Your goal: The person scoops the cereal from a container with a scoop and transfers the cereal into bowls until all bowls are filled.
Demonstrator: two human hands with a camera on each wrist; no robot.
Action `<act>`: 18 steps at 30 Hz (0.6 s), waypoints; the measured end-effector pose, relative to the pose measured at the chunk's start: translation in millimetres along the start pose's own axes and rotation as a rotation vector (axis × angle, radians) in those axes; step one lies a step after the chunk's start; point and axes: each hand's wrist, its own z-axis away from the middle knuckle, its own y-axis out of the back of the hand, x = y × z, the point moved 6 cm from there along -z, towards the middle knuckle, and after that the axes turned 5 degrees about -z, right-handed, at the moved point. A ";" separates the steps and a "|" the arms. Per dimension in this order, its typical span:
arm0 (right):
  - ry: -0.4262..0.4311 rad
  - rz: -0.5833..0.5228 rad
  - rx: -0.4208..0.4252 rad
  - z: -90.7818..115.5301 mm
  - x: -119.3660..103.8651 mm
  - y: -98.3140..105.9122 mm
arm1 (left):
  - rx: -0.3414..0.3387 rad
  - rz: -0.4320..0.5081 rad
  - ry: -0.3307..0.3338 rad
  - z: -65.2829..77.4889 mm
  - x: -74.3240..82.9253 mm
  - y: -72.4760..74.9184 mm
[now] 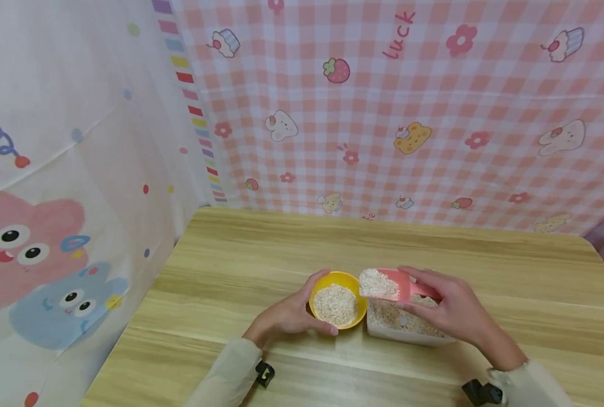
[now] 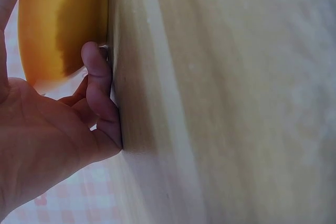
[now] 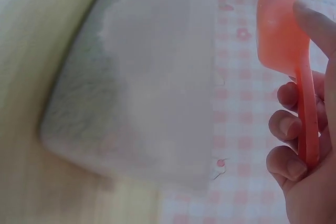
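Observation:
My left hand holds a yellow bowl on the table, thumb on the near side and fingers round the far left side. Pale flakes that look like rolled oats lie in the bowl. In my right hand is a pink scoop, gripped by its handle and heaped with the same flakes. The scoop's tip is beside the bowl's right rim, above a clear tub of flakes. The right wrist view shows fingers curled round the scoop's handle and the thumb against its back.
The wood-grain table runs back to a pink checked cloth. A white cloth printed with cartoon figures hangs along the left edge. The tub stands directly right of the bowl.

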 end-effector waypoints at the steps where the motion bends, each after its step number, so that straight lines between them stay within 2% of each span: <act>1: 0.007 0.005 -0.008 -2.1 -1.6 -1.0 | -0.001 0.000 -0.001 0.0 -0.2 0.1; 9: 0.096 0.063 -0.048 -15.4 -13.1 -6.9 | -0.012 0.008 -0.023 -1.1 -0.8 -0.3; 18: 0.158 0.114 -0.081 -25.8 -21.7 -13.1 | -0.002 0.009 -0.002 0.2 -1.5 0.8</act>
